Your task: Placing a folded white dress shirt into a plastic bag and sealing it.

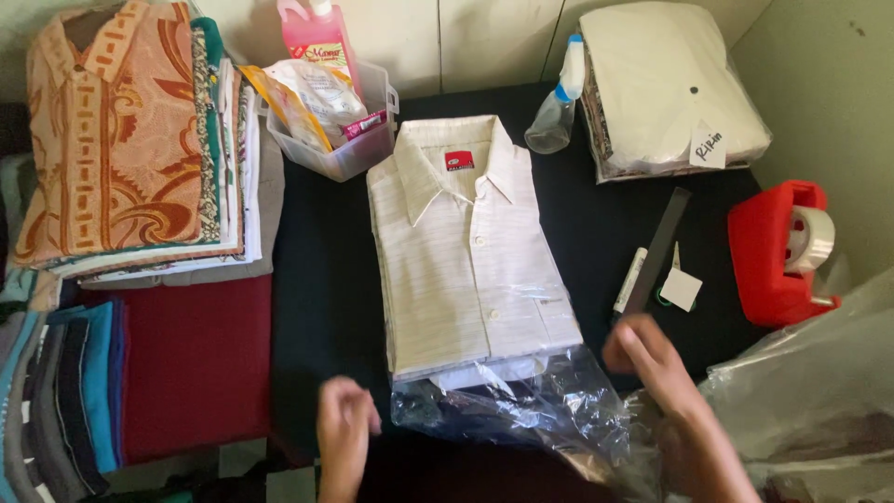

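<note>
Crinkly clear bag (pixel 521 405) (cream striped shirt (pixel 470 256))

Overhead view as I see it from the headset: a black worktop (pixel 326 279) set against a pale panelled wall (pixel 484 42), with a second pale wall (pixel 829 102) closing the right side. A dark red cloth (pixel 196 363) covers the worktop's left part. Soft, even daylight; faint shadows.

Clear bag (pixel 521 410) over shirt hem; red collar label (pixel 458 160).
</note>
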